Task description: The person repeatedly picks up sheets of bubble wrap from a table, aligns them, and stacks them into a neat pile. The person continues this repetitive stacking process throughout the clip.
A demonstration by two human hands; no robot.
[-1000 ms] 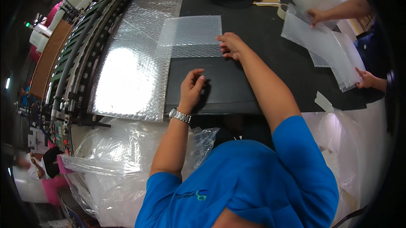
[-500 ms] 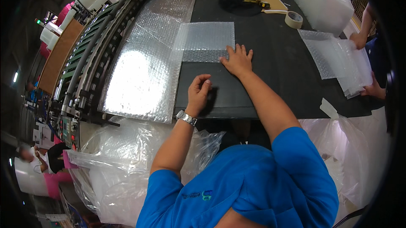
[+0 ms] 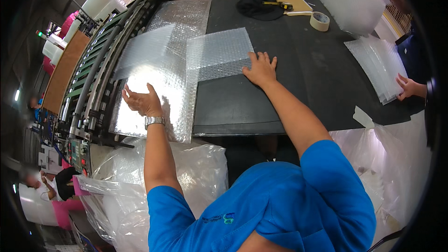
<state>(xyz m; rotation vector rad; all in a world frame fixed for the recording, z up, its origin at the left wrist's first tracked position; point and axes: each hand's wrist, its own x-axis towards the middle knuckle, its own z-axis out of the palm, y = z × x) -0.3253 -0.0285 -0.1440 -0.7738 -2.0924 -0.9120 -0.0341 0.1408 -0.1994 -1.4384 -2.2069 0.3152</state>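
Observation:
My right hand [image 3: 261, 69] has its fingers spread, touching the right edge of a clear bubble-wrap piece [image 3: 219, 49] on the dark table. That piece lies slightly tilted, its left side overlapping a long bubble-wrap sheet [image 3: 189, 18]. Over the shiny part of this long sheet hovers my left hand [image 3: 143, 101], palm turned up and fingers apart, holding nothing. Just beyond it, another translucent bubble-wrap piece [image 3: 147, 50] rests at an angle on the sheet beside the machine's rollers.
A roller machine [image 3: 86, 72] borders the table [image 3: 298, 84] on the left. At the back are a black cap [image 3: 259, 9], a tape measure [image 3: 284, 6] and a tape roll [image 3: 319, 21]. On the right, a co-worker's hand [image 3: 407, 86] holds stacked bubble-wrap pieces [image 3: 375, 65] near a tall stack [image 3: 347, 2].
My left hand has swung left and opened over the long sheet. A second piece now lies by the rollers. The piece under my right hand has tilted. One co-worker's hand has moved to the tall stack.

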